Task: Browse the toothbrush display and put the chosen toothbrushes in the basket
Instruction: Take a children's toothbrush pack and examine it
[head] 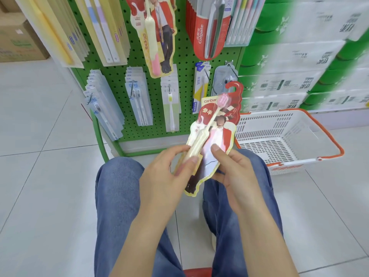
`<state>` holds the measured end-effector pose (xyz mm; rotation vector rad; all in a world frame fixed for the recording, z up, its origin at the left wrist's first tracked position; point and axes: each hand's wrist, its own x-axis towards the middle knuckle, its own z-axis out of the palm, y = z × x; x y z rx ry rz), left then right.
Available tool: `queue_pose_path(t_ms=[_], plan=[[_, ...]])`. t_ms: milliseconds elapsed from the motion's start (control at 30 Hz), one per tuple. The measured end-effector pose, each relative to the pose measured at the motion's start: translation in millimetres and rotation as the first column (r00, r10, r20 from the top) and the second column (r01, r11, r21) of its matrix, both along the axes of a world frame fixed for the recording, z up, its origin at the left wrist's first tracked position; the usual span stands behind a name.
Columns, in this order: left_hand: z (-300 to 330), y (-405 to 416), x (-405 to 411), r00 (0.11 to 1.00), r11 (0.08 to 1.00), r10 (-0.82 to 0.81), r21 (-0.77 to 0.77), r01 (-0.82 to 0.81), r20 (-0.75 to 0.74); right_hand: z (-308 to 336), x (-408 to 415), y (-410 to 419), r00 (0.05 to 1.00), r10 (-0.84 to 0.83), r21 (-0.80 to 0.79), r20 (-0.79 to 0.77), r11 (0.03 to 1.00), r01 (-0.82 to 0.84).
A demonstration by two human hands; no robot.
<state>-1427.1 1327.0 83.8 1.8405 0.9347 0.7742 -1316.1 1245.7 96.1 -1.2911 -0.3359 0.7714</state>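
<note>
Both hands, left hand (169, 166) and right hand (231, 166), pinch the toothbrush pack (213, 134), fingers clamped on it; best carry it flat to the basket (327, 136).

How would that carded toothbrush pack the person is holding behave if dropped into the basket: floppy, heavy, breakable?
The toothbrush pack is a thin card with a clear blister, so it probably flexes a little and weighs little. Both the left hand and right hand hold it lightly by the fingertips. Being flat, it would likely lie still in the basket rather than roll.
</note>
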Motion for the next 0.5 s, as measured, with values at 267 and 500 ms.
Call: queue_pose_path(t_ms=[267, 500], plan=[[-3.3, -1.1, -0.8, 0.999, 0.999, 0.036, 0.002, -0.036, 0.006, 6.2, -5.8, -0.5, 0.997, 0.035, 0.013, 0.063, 0.999, -0.036], [-1.2, 0.3, -3.2, 0.999, 0.999, 0.028, 0.039, -0.026, -0.046, 6.5, -7.4, 0.6, 0.998, 0.041, 0.013, 0.057, 0.999, -0.042]])
